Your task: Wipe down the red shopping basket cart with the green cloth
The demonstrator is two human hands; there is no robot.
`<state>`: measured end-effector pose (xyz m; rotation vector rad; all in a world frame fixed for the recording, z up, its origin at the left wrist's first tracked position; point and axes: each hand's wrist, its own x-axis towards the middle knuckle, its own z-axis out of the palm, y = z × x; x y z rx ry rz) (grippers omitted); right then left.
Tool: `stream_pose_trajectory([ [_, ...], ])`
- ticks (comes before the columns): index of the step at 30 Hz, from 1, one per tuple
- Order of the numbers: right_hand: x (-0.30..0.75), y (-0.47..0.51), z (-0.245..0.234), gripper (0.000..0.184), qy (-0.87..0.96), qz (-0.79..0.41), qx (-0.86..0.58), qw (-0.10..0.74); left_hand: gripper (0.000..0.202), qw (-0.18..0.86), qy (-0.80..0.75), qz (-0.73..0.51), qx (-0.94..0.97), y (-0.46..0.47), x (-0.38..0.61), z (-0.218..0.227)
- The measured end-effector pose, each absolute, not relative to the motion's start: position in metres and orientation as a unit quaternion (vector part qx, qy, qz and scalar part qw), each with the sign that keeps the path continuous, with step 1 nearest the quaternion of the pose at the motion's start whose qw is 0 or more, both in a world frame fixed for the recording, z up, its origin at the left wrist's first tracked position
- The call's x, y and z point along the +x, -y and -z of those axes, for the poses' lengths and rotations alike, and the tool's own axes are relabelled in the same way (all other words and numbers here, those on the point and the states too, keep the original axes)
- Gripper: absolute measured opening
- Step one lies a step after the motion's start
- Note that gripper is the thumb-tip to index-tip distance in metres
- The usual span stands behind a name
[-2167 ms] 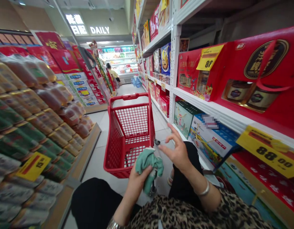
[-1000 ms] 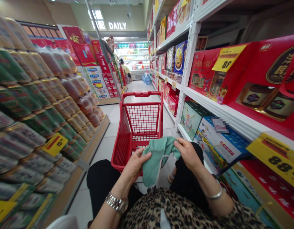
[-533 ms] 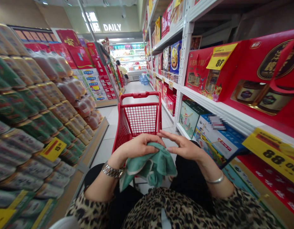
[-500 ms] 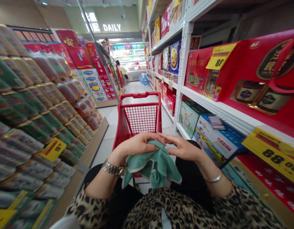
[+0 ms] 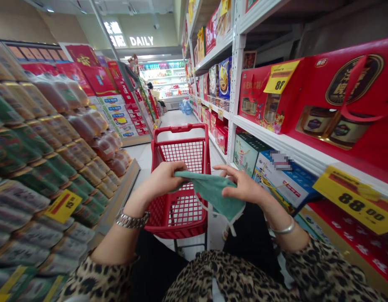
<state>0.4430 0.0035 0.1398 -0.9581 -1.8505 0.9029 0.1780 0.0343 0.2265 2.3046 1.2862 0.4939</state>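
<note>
A thin green cloth (image 5: pixel 213 191) with pale edging is stretched between my two hands, above the red shopping cart. My left hand (image 5: pixel 165 178) pinches one end of it, thumb and fingers closed on the edge. At the other end, my right hand (image 5: pixel 244 186) has its thumb over the cloth and some fingers behind it, while the index finger points out apart. A corner of the cloth hangs down below the right hand. Beneath and just beyond stands the red cart (image 5: pixel 181 205), its grid basket and handle frame facing me.
Shrink-wrapped drink cans (image 5: pixel 49 167) are stacked high on the left. White shelving (image 5: pixel 269 138) with red gift boxes (image 5: pixel 339 96) and yellow price tags runs close on the right. Down the aisle are blue bundles (image 5: pixel 185 107) and a person (image 5: pixel 155 94) near lit shelves.
The cloth was bunched under both hands, which were close together; now they are apart with it spread between them. The left hand moved left, and more of the cart basket shows.
</note>
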Motion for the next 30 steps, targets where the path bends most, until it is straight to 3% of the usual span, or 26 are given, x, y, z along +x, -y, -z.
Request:
stream_pose_trajectory([
  [2, 0.44, -0.004, -0.134, 0.06, 0.766, -0.296, -0.397, 0.409, 0.016, 0.268, -0.477, -0.191, 0.815, -0.034, 0.179, -0.229],
  [5, 0.439, -0.011, -0.121, 0.024, 0.766, -0.195, -0.435, 0.43, 0.023, 0.296, -0.474, -0.172, 0.812, -0.034, 0.183, -0.236],
  [8, 0.445, -0.016, -0.111, 0.012, 0.741, -0.153, -0.453, 0.472, 0.028, 0.264, -0.464, -0.172, 0.828, -0.033, 0.188, -0.245],
  [11, 0.46, -0.012, -0.111, 0.014, 0.73, -0.167, -0.451, 0.486, 0.024, 0.253, -0.447, -0.188, 0.837, -0.031, 0.191, -0.253],
  [15, 0.492, 0.005, -0.119, 0.026, 0.728, -0.262, -0.471, 0.423, 0.032, 0.317, -0.405, -0.146, 0.845, -0.034, 0.194, -0.246],
  [18, 0.518, 0.01, -0.115, 0.027, 0.724, -0.291, -0.507, 0.366, 0.04, 0.344, -0.383, -0.091, 0.853, -0.049, 0.208, -0.22],
  [21, 0.537, 0.005, -0.096, 0.015, 0.732, -0.244, -0.552, 0.316, 0.038, 0.338, -0.391, -0.069, 0.853, -0.067, 0.231, -0.184],
  [23, 0.544, 0.002, -0.082, 0.017, 0.73, -0.221, -0.577, 0.291, 0.036, 0.337, -0.398, -0.065, 0.851, -0.076, 0.245, -0.163],
  [30, 0.57, 0.019, -0.068, 0.033, 0.708, -0.27, -0.578, 0.304, 0.026, 0.324, -0.393, -0.058, 0.858, -0.08, 0.256, -0.149],
])
